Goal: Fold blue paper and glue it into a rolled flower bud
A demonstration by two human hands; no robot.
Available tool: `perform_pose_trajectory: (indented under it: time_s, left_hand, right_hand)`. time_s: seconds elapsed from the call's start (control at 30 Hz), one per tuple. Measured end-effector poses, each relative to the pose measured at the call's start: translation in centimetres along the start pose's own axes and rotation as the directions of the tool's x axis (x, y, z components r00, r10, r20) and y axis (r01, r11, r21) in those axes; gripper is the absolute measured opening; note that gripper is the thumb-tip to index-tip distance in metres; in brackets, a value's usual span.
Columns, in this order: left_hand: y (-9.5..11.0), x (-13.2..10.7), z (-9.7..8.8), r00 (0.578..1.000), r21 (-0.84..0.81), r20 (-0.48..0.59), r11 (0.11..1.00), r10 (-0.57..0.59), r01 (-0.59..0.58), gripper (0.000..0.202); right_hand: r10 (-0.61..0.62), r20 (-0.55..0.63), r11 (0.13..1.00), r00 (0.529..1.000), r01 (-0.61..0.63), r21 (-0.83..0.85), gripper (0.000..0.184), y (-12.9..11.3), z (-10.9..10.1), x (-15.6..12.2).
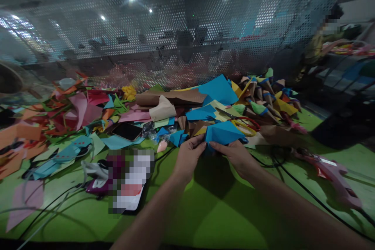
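Note:
Both hands meet over the green table [222, 211], holding one folded piece of blue paper [223, 132]. My left hand [188, 157] pinches its lower left edge with closed fingers. My right hand [234, 154] grips the lower right edge, thumb on top. The paper is lifted a little above the table surface, in front of a heap of coloured paper.
Red-handled scissors [246, 123] lie just behind the blue paper. Paper cones [263, 93] are piled at the back right, loose sheets [73, 113] at the left, a dark phone [127, 131] among them. A pink glue gun [334, 174] and black cables [293, 181] lie to the right. A perforated screen [187, 35] stands behind; another person [325, 43] is at far right.

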State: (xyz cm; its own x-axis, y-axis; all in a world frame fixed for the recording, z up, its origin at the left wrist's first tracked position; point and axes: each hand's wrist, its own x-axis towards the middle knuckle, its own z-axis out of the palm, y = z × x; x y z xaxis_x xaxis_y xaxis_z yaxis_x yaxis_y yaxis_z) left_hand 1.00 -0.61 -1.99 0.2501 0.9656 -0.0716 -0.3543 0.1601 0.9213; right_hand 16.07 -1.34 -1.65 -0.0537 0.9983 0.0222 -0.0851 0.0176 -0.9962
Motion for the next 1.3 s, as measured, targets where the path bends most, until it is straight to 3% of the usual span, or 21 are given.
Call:
perform_pose_trajectory:
  time_s: [0.43, 0.77, 0.93, 1.03, 1.13, 1.3]
  left_hand:
    - [-0.3, 0.0, 0.0, 0.997, 0.072, 0.013, 0.995, 0.073, -0.074, 0.040]
    - [-0.4, 0.4, -0.1, 0.988, 0.134, -0.112, 0.987, 0.102, -0.087, 0.037]
    - [-0.2, 0.5, -0.7, 0.966, 0.335, -0.202, 0.938, 0.163, -0.088, 0.043]
    - [-0.1, 0.5, -1.1, 0.952, 0.505, -0.172, 0.853, 0.253, -0.135, 0.045]
    - [0.0, 0.3, -1.2, 0.952, 0.591, -0.085, 0.784, 0.295, -0.190, 0.048]
    - [0.5, 0.0, -0.5, 0.967, 0.428, -0.013, 0.876, 0.255, -0.225, 0.031]
  right_hand:
    - [0.028, -0.108, 0.998, 0.994, -0.035, -0.061, 0.047, 0.2, 0.0, 0.1]
    - [0.162, -0.288, 0.984, 0.944, -0.176, -0.023, 0.044, 0.4, -0.2, 0.0]
    - [0.168, -0.317, 0.985, 0.933, -0.170, 0.023, 0.046, 0.0, -1.0, 0.2]
    - [0.127, -0.192, 0.992, 0.973, -0.121, 0.041, 0.043, -0.3, -1.3, 0.3]
    - [0.152, -0.215, 0.986, 0.965, -0.134, 0.096, 0.042, -0.3, -1.2, 0.2]
    - [0.210, -0.215, 0.963, 0.954, -0.164, 0.216, 0.030, -0.3, -0.7, 0.1]
